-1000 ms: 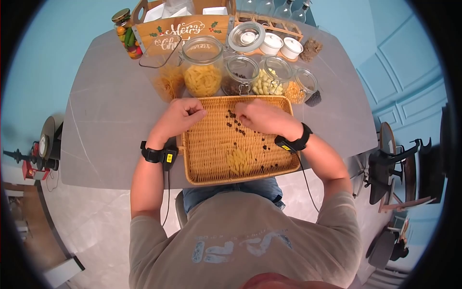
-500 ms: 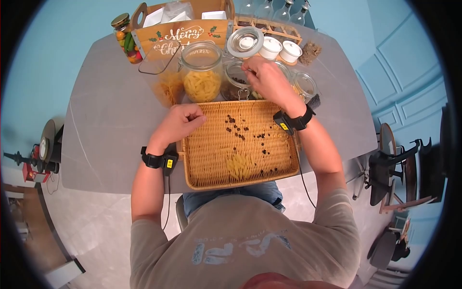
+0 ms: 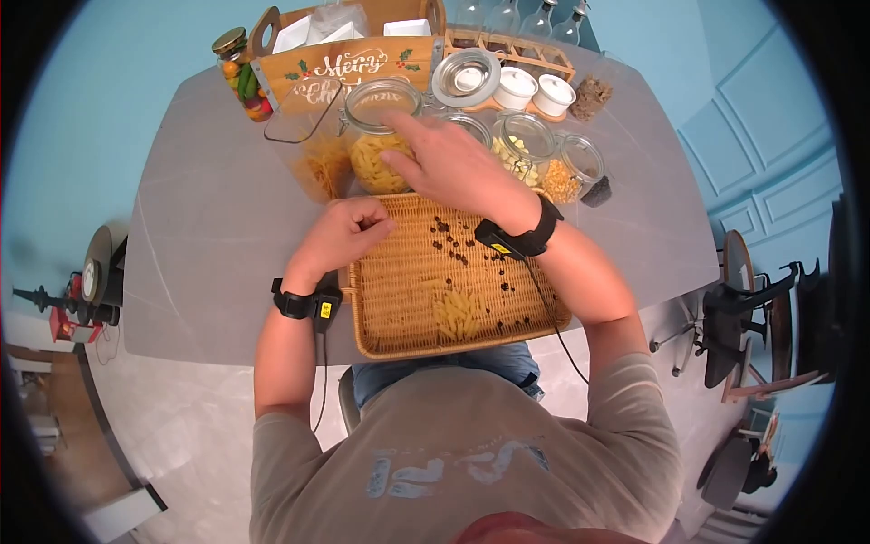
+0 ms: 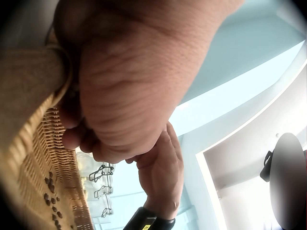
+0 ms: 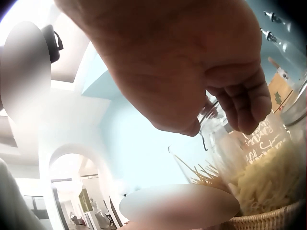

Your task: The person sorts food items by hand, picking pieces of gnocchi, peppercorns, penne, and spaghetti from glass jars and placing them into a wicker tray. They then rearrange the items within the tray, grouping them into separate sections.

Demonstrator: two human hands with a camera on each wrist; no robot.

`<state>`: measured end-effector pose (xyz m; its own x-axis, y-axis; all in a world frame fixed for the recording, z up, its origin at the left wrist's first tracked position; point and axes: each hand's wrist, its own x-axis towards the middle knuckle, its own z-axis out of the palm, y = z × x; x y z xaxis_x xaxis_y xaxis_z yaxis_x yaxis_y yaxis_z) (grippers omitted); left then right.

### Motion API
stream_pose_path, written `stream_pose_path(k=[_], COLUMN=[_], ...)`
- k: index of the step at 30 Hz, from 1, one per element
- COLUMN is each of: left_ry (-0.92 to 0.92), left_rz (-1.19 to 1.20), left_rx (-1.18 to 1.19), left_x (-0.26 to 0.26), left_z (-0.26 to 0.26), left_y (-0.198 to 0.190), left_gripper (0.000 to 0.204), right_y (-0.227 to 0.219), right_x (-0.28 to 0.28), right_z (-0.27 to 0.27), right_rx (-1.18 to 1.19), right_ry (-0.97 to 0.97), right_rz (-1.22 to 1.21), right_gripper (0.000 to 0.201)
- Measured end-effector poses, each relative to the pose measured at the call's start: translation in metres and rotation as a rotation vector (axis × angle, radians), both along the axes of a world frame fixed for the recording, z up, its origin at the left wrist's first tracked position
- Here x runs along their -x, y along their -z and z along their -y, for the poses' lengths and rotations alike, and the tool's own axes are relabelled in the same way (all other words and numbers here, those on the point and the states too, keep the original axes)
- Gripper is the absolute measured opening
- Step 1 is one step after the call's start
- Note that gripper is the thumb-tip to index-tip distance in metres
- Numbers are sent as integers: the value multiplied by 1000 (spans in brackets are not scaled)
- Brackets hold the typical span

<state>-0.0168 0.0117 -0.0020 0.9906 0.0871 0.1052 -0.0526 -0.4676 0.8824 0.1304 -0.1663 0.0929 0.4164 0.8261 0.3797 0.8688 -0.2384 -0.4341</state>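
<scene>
My right hand [image 3: 453,168] reaches over the glass jar of penne [image 3: 373,168], fingers at its open mouth. In the right wrist view its fingers [image 5: 244,105] bend down beside the jar's rim, with nothing visible between them. My left hand [image 3: 349,234] rests loosely curled at the left rim of the wicker tray [image 3: 390,299], nothing seen in it. In the left wrist view its palm side [image 4: 129,96] fills the top. A small pile of penne [image 3: 456,315] lies in the tray, with scattered dark round pieces [image 3: 453,240] behind and right of it.
Behind the tray stand a holder of spaghetti [image 3: 322,168], a jar of pale pieces [image 3: 518,154] and a jar of orange grains [image 3: 564,177]. A wooden crate [image 3: 349,68], white lidded pots [image 3: 535,91] and a jar of colourful vegetables [image 3: 243,82] stand farther back.
My right hand has gone from over the tray to the jar with dark pieces, then left to the penne jar. More dark pieces now show in the tray's right part. My left hand stays nearly still.
</scene>
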Motion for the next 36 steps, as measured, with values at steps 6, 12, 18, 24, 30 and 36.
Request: stream_pose_path(k=[6, 12, 18, 24, 30, 36], left_ry=[21, 54, 10, -391, -967, -794], left_rz=[12, 2, -30, 339, 718, 499], left_rx=[13, 3, 76, 214, -22, -6], left_x=[-1, -1, -2, 7, -8, -12], left_z=[-3, -4, -4, -35, -58, -51], left_y=[6, 4, 11, 14, 16, 24], left_gripper=[21, 18, 18, 13, 12, 25], right_y=[-21, -5, 10, -14, 40, 76], right_x=[-3, -34, -47, -19, -11, -12], right_z=[2, 3, 15, 66, 96, 98], right_rx=[266, 114, -111, 280, 685, 658], right_ry=[91, -4, -92, 59, -50, -88], right_rz=[-60, 41, 188, 21, -53, -115], right_gripper=[44, 47, 47, 25, 26, 42])
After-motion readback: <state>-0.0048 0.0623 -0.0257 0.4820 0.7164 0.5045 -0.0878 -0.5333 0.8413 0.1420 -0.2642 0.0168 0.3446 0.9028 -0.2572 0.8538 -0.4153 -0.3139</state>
